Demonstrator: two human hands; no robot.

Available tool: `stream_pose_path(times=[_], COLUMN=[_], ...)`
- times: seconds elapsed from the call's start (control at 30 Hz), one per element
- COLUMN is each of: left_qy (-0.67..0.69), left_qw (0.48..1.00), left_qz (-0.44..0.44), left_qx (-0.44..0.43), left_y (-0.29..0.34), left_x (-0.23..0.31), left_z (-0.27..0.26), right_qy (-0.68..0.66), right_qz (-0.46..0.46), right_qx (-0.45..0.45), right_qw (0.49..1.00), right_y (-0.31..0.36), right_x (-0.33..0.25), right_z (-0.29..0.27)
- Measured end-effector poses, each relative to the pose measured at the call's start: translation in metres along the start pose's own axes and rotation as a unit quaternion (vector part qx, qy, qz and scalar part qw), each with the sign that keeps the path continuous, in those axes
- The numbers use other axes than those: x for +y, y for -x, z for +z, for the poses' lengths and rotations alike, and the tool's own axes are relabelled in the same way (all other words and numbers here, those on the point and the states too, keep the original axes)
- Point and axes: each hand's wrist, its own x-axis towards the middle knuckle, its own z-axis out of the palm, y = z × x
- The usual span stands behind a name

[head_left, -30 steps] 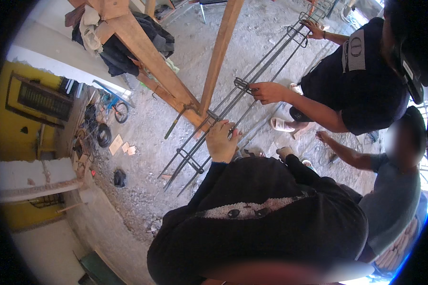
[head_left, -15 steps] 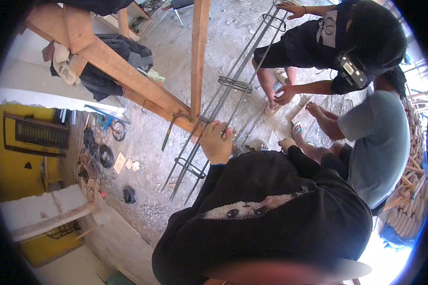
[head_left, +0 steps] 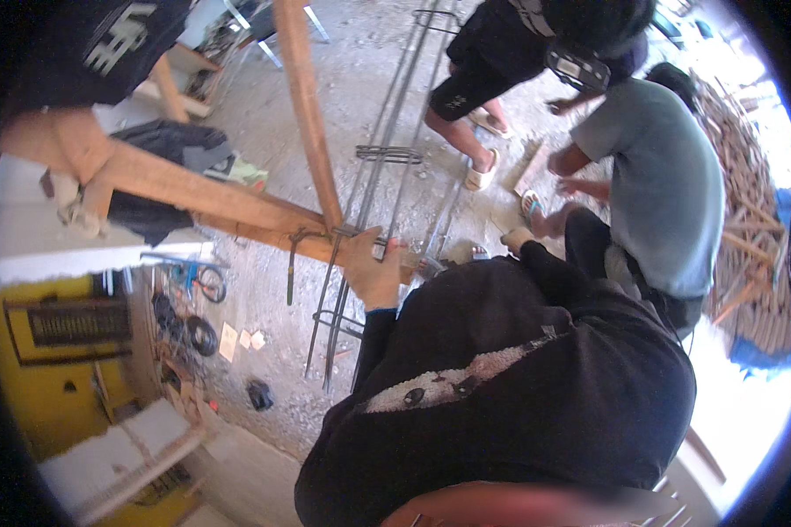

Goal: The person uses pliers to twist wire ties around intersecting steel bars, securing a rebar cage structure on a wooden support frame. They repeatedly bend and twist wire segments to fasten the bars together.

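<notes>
Rebar cage point(head_left: 387, 155) runs by timber beam point(head_left: 193, 187); my L hand point(head_left: 373, 270) has fingers curled round cage bars, can't tell re R hand point(head_left: 517, 239). Prob. steadying step; next move needs firm L grip.

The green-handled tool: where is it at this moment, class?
In the head view, the green-handled tool is left of centre, at the wooden beam, just left of the person's left hand.

Left hand point(head_left: 372, 272) stretched forward, curled in a grip, right hand point(head_left: 518, 239) forward too, grip unclear
</notes>
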Motion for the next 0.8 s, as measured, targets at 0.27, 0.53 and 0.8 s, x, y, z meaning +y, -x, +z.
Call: stream_pose_path(times=[0.27, 0.53, 0.8], left_qy=[-0.227, -0.25, -0.185], left_qw=[0.968, 0.957, 0.971], left_qz=[-0.07, -0.08, -0.11], left_qx=[-0.086, -0.121, -0.105], left_y=[-0.018, -0.022, -0.02], left_x=[-0.001, -0.011, -0.002], left_z=[-0.019, -0.015, -0.021], right_qy=[-0.221, -0.327, -0.358], right_qz=[0.201, 0.219, 0.2], right_qx=[0.031, 0.033, 0.022], right_qw=[0.954, 0.919, 0.912], right_y=[0.016, 0.013, 0.018], right_x=[-0.018, -0.01, -0.012], right_z=[-0.015, -0.005, -0.013])
